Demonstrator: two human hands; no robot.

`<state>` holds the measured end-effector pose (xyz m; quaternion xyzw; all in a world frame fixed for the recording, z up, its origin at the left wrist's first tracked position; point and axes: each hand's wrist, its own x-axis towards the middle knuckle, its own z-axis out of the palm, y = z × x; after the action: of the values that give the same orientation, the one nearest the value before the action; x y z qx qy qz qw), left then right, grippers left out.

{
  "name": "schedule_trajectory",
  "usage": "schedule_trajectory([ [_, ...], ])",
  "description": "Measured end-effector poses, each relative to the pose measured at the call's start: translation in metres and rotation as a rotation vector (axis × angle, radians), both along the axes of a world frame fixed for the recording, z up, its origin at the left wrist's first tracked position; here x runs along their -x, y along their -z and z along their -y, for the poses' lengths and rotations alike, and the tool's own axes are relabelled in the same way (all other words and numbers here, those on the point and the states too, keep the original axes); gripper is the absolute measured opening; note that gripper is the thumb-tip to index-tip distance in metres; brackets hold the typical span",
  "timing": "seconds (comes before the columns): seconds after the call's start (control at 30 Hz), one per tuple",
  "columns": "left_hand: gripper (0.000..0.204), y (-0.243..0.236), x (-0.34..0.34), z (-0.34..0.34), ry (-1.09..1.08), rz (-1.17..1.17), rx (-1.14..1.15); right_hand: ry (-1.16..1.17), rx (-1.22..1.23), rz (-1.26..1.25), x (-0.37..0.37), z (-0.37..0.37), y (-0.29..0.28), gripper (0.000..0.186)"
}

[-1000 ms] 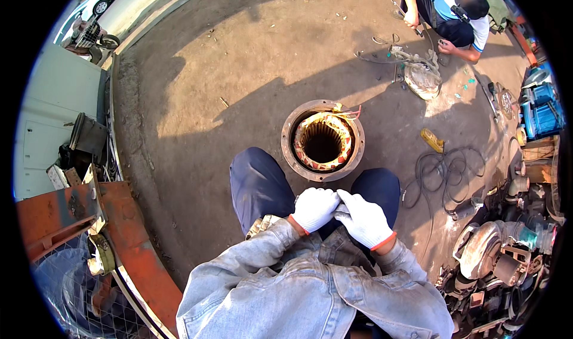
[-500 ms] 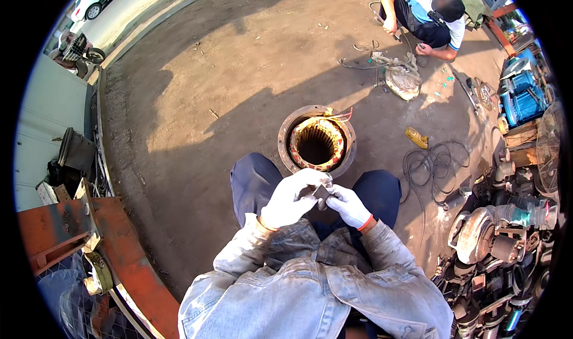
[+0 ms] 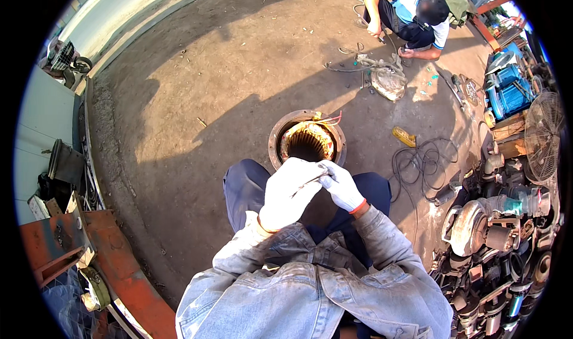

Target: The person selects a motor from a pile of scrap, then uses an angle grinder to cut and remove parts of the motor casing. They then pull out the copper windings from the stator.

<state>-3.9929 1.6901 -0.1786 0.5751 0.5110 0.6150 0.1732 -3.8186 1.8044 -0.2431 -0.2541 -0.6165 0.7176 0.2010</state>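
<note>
White work gloves with red-orange cuffs cover both my hands, which meet in front of my knees. My left hand (image 3: 290, 194) is closed, its fingertips against those of my right hand (image 3: 342, 187), also closed in a pinch. Between them is a small dark flat piece (image 3: 323, 174), mostly hidden by the fingers; its exact kind cannot be made out. Just beyond my hands, a round flanged motor housing (image 3: 274, 144) stands on the ground between my knees. Inside it sits a stator winding (image 3: 326, 137) with red and yellow leads at its top; my left hand covers part of its near rim.
Far right, another person (image 3: 412, 17) squats by a pale sack (image 3: 389, 83) and cables. A yellow object (image 3: 404, 136) and a coiled black cable (image 3: 421, 163) lie right of the housing. Pump and motor parts (image 3: 468, 228) pile up at right; an orange steel beam (image 3: 116, 261) stands left.
Both hands have risen slightly toward the housing and now cover its near rim. The dark piece, plainer before, is mostly hidden by my fingers. The whole view has shifted a little.
</note>
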Motion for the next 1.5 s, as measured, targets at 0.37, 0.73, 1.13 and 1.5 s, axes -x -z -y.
schedule_trajectory([
  [0.37, 0.044, 0.030, 0.023, 0.005, -0.016, 0.228, 0.078, -0.125, -0.116, 0.067, 0.002, 0.010, 0.014, 0.023],
  [0.73, 0.027, 0.034, -0.023, -0.057, 0.339, 1.253, 0.105, -0.189, -0.436, 0.177, -0.055, -0.051, -0.078, 0.030],
  [1.13, 0.023, 0.172, -0.166, -0.141, 0.192, 0.613, 1.050, 1.488, -0.155, 1.040, -0.502, -0.205, 0.272, 0.058],
  [1.5, 0.029, 0.260, -0.215, -0.131, 0.036, 1.108, 0.880, 1.438, 0.450, 0.875, -0.752, -0.307, 0.337, 0.070],
])
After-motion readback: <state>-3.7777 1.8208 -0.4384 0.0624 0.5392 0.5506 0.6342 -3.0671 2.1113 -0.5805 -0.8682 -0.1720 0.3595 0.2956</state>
